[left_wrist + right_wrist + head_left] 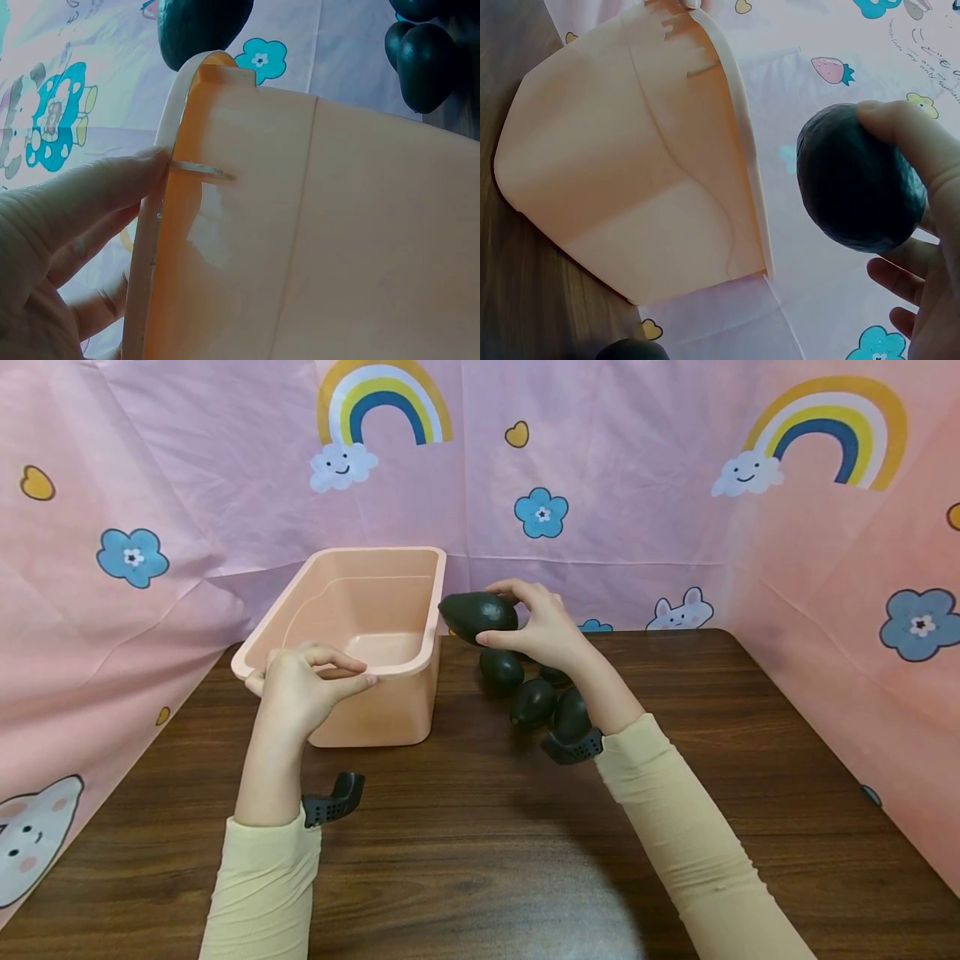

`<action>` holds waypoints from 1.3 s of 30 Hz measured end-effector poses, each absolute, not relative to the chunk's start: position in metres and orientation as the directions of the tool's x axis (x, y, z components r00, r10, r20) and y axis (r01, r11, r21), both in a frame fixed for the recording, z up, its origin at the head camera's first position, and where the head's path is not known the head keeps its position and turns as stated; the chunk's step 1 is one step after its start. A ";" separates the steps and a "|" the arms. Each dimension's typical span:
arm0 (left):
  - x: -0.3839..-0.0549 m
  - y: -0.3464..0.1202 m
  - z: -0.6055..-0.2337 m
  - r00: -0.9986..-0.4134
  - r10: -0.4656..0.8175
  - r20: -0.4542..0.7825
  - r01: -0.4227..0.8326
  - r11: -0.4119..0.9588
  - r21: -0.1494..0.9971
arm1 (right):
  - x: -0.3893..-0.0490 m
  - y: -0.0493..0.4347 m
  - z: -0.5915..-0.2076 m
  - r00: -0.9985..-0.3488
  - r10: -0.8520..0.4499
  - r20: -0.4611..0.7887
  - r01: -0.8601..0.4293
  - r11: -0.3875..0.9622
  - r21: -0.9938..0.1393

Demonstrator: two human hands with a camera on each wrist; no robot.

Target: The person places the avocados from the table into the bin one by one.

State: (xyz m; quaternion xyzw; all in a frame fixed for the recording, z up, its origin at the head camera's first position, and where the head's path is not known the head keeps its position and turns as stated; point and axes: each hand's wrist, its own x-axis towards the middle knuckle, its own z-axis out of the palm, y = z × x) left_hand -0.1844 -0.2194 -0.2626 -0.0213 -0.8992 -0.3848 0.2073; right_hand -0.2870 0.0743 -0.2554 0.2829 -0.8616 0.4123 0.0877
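Observation:
A dark green avocado (480,616) is gripped in my right hand (536,627), raised beside the right wall of a peach plastic bin (375,710). In the right wrist view the avocado (855,180) sits between thumb and fingers, apart from the bin's rim (746,142). My left hand (300,689) pinches the bin's near rim. Seen from the left wrist, the thumb of the left hand (82,225) lies on the rim (169,120) with the other fingers behind it. Several more avocados (534,702) lie close together on the table below my right hand, partly hidden by the forearm.
The bin stands at the back left of the dark wooden table (465,843). Pink and lilac cloth (622,460) printed with rainbows and flowers hangs around the back and sides. A black wrist device (333,800) sits on each wrist.

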 end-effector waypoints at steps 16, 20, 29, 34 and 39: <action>-0.183 -0.218 -0.263 -0.906 -0.116 0.407 0.208 0.717 0.665 | -0.293 0.054 -0.251 -0.799 -0.437 0.413 -0.597 0.491 -0.635; -0.183 -0.218 -0.262 -0.907 -0.117 0.404 0.205 0.715 0.668 | -0.294 0.048 -0.250 -0.805 -0.432 0.406 -0.589 0.498 -0.637; -0.183 -0.218 -0.262 -0.905 -0.100 0.414 0.230 0.704 0.672 | -0.298 0.036 -0.252 -0.803 -0.435 0.408 -0.592 0.508 -0.625; -0.183 -0.219 -0.262 -0.906 -0.102 0.410 0.226 0.703 0.674 | -0.298 0.029 -0.250 -0.804 -0.439 0.401 -0.590 0.501 -0.634; -0.183 -0.219 -0.262 -0.907 -0.102 0.408 0.228 0.697 0.680 | -0.298 0.023 -0.249 -0.803 -0.442 0.399 -0.591 0.511 -0.624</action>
